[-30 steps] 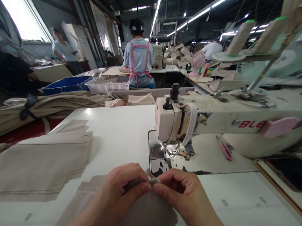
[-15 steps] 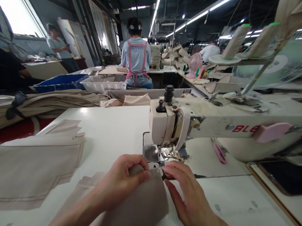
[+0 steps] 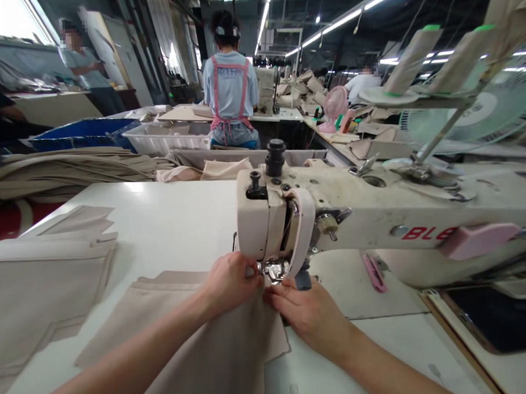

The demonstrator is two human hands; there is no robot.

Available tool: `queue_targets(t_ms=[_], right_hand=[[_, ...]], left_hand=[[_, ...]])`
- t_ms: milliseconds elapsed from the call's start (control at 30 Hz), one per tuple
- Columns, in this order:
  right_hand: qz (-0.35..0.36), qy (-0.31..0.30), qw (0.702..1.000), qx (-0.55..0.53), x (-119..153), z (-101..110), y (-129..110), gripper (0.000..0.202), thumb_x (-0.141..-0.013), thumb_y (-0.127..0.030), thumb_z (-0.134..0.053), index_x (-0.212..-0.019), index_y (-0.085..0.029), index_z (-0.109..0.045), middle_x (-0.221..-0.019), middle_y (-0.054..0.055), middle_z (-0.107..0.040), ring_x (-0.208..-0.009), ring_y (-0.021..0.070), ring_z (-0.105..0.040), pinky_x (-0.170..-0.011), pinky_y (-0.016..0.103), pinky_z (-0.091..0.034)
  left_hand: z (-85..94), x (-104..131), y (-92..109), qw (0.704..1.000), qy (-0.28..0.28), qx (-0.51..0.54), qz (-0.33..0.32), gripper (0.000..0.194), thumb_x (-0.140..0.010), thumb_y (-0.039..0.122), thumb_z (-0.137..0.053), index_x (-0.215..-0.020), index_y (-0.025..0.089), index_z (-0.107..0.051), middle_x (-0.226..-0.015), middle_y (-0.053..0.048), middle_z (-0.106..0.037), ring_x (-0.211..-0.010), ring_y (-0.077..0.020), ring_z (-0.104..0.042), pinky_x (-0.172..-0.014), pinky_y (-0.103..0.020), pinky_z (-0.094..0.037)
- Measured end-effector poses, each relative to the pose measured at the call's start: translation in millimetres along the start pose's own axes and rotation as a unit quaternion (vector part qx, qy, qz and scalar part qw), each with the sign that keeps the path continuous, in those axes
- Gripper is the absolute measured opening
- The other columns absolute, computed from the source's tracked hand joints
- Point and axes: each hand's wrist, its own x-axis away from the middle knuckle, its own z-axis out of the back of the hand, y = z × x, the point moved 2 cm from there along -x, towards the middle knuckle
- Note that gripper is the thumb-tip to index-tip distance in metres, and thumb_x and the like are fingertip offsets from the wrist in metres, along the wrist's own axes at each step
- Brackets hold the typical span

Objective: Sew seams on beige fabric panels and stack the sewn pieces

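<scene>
Beige fabric panel (image 3: pixel 221 350), edge at the sewing machine's presser foot (image 3: pixel 275 271); left hand (image 3: pixel 232 282) pinching it, right hand (image 3: pixel 311 311) close beside, grip unclear. Best kept flat and untwisted, fingertips clear of the foot.

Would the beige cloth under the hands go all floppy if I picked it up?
Probably floppy: the beige cloth has soft ripples below the left hand. Its edge looks thin, so it's likely light for its size. The white tabletop looks shiny, so the cloth might slide easily if pushed.
</scene>
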Motion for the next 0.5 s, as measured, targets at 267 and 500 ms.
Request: queue_targets(t_ms=[267, 500], right_hand=[[-0.049, 0.006, 0.999, -0.004, -6, -2, 3, 0.020, -0.094, -0.010, -0.046, -0.100, -0.018, -0.063, -0.100, 0.007, -0.070, -0.096, 0.0226, -0.061, -0.081, 0.036, -0.045], [-0.058, 0.013, 0.998, -0.025, -9, -5, 6, 0.017, -0.091, -0.008, -0.050, -0.086, -0.019, -0.063, -0.088, 0.005, -0.070, -0.096, 0.0221, -0.061, -0.093, 0.039, -0.044]], left_hand=[[10.9, -17, 3, 0.999, -0.014, -0.004, -0.033, 0.006, -0.069, 0.019, -0.058, -0.068, 0.016, -0.063, -0.071, -0.003, -0.064, -0.072, -0.0201, -0.058, -0.065, -0.027, -0.041], [13.1, -20, 6, 0.997, -0.002, 0.065, -0.045, 0.002, -0.062, 0.015, -0.062, -0.061, 0.016, -0.062, -0.070, -0.004, -0.064, -0.071, -0.0206, -0.057, -0.066, -0.028, -0.045]])
